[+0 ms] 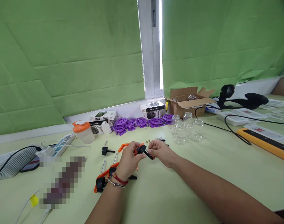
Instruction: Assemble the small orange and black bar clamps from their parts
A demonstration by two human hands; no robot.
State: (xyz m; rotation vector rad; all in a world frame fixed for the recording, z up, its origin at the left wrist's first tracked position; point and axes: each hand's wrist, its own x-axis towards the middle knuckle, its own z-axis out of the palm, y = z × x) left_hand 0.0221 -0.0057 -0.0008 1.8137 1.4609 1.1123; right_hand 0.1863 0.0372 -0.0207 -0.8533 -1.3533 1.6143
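Note:
Near the middle of the table my left hand (132, 156) is closed on a black plastic part (142, 150) with an orange piece against it. My right hand (161, 151) is pinched at the right side of that part; what lies between its fingertips is too small to tell. Beside my left wrist lie orange frames (105, 174) with black knobs (101, 184) and metal rods. Another black knob with a rod (105, 151) rests farther left. Beyond my right hand are a spring (159, 139) and small brass-coloured bits (148, 141).
Purple plastic pieces (141, 122) line the back, with small boxes (152, 106) behind. Clear glass jars (180, 133) stand right of them, before a cardboard box (187, 107). An orange-lidded cup (83, 132) and power strip (64, 143) are left; black cables (235, 132) cross the right.

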